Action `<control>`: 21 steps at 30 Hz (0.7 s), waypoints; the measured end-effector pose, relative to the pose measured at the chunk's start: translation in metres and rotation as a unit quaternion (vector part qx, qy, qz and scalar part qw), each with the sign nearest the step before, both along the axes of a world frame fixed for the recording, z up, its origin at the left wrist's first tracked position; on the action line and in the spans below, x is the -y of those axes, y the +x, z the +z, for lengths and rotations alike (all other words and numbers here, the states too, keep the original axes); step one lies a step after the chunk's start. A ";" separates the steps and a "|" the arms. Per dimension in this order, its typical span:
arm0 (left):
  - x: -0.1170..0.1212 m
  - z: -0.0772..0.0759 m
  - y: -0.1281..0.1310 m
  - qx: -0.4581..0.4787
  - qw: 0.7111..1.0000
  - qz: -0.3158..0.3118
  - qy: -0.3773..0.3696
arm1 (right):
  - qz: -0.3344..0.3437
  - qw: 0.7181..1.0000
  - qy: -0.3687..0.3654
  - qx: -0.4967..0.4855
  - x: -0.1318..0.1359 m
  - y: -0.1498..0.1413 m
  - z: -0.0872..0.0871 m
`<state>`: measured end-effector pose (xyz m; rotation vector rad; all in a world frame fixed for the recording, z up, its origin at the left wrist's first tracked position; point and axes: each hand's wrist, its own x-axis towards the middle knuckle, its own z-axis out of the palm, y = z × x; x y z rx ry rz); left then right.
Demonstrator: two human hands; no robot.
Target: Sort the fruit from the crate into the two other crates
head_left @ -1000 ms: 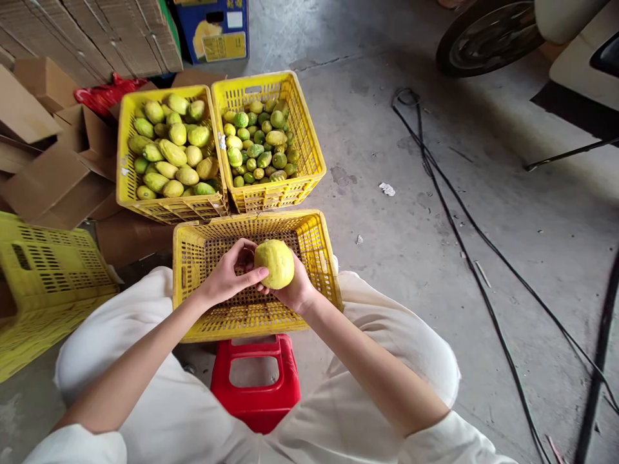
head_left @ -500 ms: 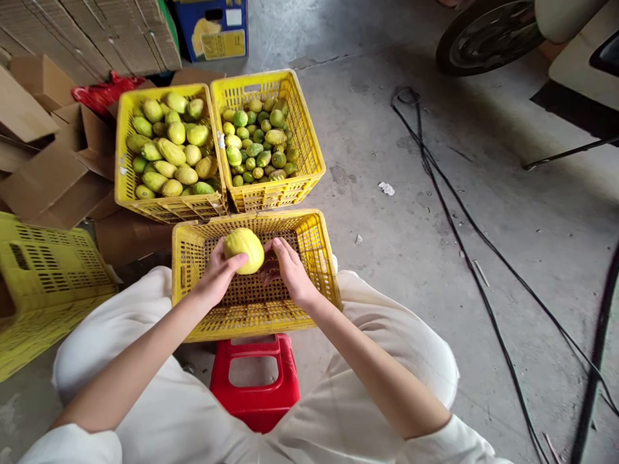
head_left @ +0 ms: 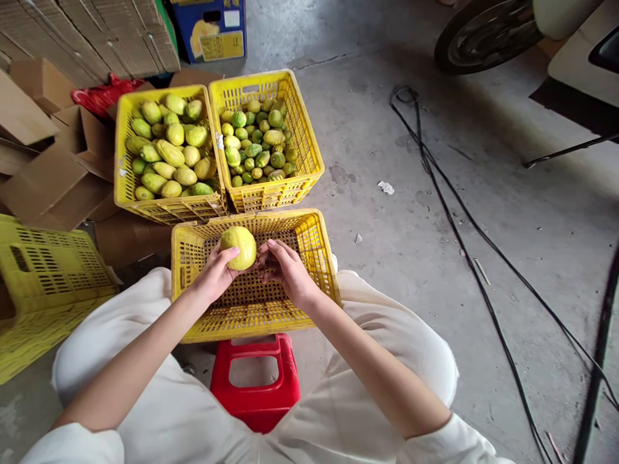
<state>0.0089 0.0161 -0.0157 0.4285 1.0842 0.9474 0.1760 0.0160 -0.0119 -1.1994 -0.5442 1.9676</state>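
Note:
My left hand (head_left: 216,274) is closed round a yellow-green melon-like fruit (head_left: 240,247), its thumb lying across the fruit's front. My right hand (head_left: 289,270) is just to the right of this fruit, its fingers loosely bent and partly in shadow; nothing shows in it. Both hands are over a yellow plastic crate (head_left: 329,277), whose perforated floor shows below them. A red plastic stool (head_left: 255,403) is partly visible under the crate's near side.
Beyond stand a left crate (head_left: 167,209) of larger yellow-green fruit and a right crate (head_left: 309,145) of smaller, greener ones. Another yellow crate (head_left: 48,258) is at far left, near cardboard pieces (head_left: 53,183). Black cables (head_left: 464,238) cross the floor near a wheel (head_left: 483,35).
My left hand has turned the fruit and shifted it slightly left. My right hand stays nearly in place, with a slight change in its fingers.

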 end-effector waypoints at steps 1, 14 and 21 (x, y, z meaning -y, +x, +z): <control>0.000 0.001 0.000 -0.003 1.000 0.004 0.000 | -0.001 1.000 -0.011 -0.008 -0.001 0.000 0.000; 0.000 0.008 -0.001 0.081 0.995 0.031 -0.041 | 0.002 1.000 -0.006 0.015 -0.001 0.001 -0.002; 0.002 0.008 -0.001 0.087 0.996 -0.028 -0.011 | 0.028 0.999 -0.033 -0.003 -0.001 0.000 -0.003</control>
